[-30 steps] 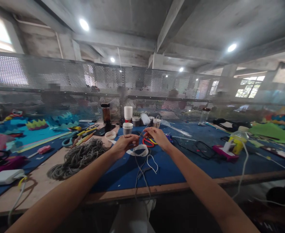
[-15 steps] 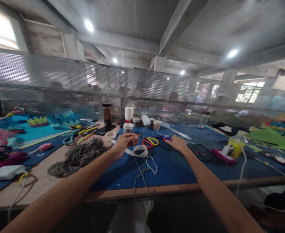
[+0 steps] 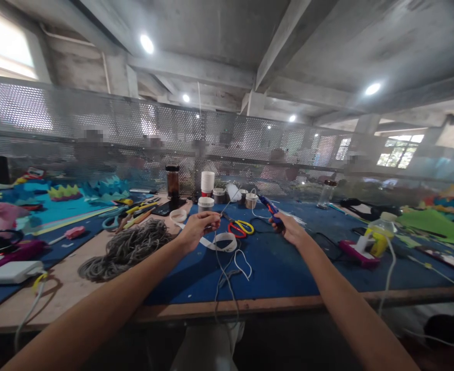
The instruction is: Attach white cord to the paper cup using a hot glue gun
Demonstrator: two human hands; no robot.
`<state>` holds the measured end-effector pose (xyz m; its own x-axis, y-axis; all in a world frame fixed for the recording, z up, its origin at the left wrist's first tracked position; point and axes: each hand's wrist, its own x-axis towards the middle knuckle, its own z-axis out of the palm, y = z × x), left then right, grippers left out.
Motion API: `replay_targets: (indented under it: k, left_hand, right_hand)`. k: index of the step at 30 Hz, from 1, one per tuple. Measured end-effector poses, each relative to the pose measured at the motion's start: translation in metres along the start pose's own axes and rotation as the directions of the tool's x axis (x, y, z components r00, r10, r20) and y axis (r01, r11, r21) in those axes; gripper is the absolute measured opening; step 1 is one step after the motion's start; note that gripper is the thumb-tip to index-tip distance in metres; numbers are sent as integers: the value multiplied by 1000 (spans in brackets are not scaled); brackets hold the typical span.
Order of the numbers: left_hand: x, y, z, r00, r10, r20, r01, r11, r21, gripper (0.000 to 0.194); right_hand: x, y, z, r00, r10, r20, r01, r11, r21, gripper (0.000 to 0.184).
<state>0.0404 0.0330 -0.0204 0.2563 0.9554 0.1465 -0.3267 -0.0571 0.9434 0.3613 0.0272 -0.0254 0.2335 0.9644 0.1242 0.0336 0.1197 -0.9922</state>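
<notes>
My left hand (image 3: 196, 230) is closed in a pinch on a thin grey cord (image 3: 232, 294), which sticks out past the fingertips and trails down over the table's front edge. My right hand (image 3: 292, 230) grips a blue hot glue gun (image 3: 269, 207), lifted off the mat with its nose tilted up to the left. Between the hands lie scissors (image 3: 243, 228) with red and yellow handles. A white printed measuring tape (image 3: 221, 246) curls beside my left hand. Below it is a looped white cord (image 3: 246, 264). Left of my left wrist sits a heap of grey cord (image 3: 128, 252).
Behind stand stacked paper cups (image 3: 207, 181), small pots (image 3: 251, 200) and a brown jar (image 3: 173, 183) against a perforated metal screen (image 3: 230, 136). On the right are a yellow bottle (image 3: 381, 234), a purple holder (image 3: 360, 256) and cables. Coloured paper pieces (image 3: 65, 193) cover the far left.
My right hand has raised the glue gun from the mat and turned its nose upward. My left hand keeps its pinch on the cord, nearly still. The view has shifted slightly.
</notes>
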Motion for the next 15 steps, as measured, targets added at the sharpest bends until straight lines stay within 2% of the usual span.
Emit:
replay_targets:
  k: [5, 9, 15]
  left_hand:
    - [2, 1, -4, 999, 18, -33, -19, 999, -26, 27]
    - [3, 2, -6, 999, 28, -47, -29, 999, -40, 29]
    - [3, 6, -7, 999, 29, -40, -31, 997, -73, 30]
  right_hand:
    - [-14, -14, 12, 996, -45, 72, 31, 982, 187, 12]
    - [-27, -18, 28, 984, -94, 153, 54, 968, 246, 27]
    - [-48, -27, 51, 934, -295, 201, 245, 939, 240, 32]
